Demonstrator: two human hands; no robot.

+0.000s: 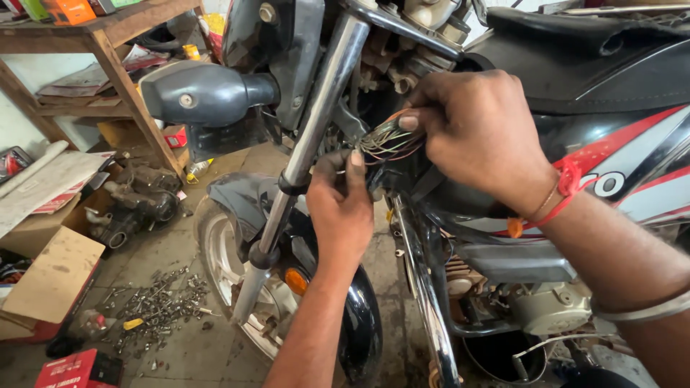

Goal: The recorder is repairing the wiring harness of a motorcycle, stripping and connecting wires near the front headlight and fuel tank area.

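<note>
at frame centre the right hand [478, 136] pinched a bundle of thin multicoloured wires [388, 142] running leftward toward the left hand [343, 201], which, just below, closed its fingers on the black connector end beside the chrome fork tube [316, 122].

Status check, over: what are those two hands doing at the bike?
Left hand and right hand both pinching the coloured wire bundle behind the fork tube. Fork tube and turn signal crowd the left side.
</note>
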